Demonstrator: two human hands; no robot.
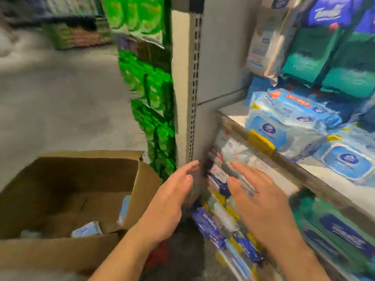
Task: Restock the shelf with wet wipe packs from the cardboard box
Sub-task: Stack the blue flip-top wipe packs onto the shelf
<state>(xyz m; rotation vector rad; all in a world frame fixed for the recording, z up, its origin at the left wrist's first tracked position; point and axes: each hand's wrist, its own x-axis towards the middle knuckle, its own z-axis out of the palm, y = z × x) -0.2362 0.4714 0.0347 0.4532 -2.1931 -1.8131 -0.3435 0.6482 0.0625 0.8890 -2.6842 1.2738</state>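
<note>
Hands reach out together toward the low shelf (229, 126) in the middle of the picture. The left hand (174, 197) has its fingers straight and loose, and it is just beside the left end of a row of wet wipe packs (218, 199) that stand on that shelf. The right hand (261, 201) is spread flat with straight fingers over the fronts of the same packs; the picture is too blurry to tell if it touches them. Neither hand holds anything. The cardboard box (140, 191) sits on the grey floor (60, 102) at the near left, with its flaps open. A few blue packs (87, 230) lie in the bottom of it. On the shelf above, to the right, big light blue packs (284, 122) lie stacked behind a yellow price tag (260, 141). Higher up on the far right stand teal and blue packs (324, 53). Green bags (154, 110) hang on the left side of the grey shelf post (194, 82).
</note>
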